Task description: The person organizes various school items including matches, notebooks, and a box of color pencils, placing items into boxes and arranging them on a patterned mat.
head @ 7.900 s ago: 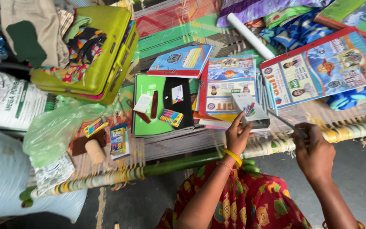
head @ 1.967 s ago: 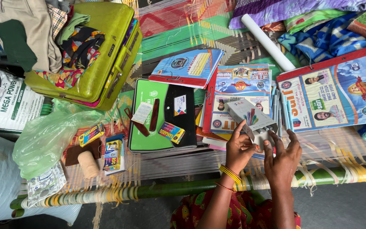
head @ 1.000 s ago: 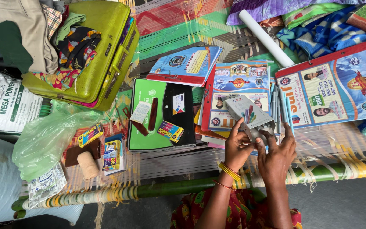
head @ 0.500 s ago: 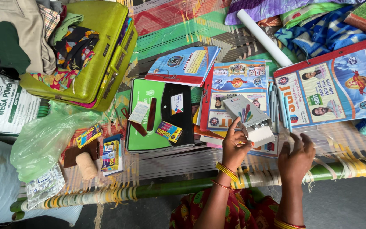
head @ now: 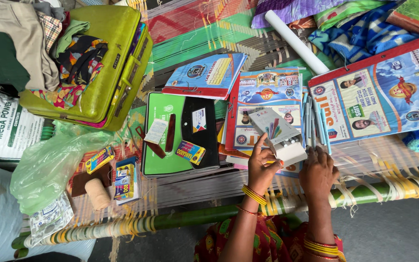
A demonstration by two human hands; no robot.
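At the upper left of the frame we see a yellow-green suitcase with folded clothes on it. Lower centre, our left hand curls its fingers around the near end of a small grey pen box, which lies open on the booklets. Just right, our right hand touches the box's corner, fingers pressed together.

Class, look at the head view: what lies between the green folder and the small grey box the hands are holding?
In the head view, a black pouch lies on the green folder's right part, then the red-edged booklet under the grey box.
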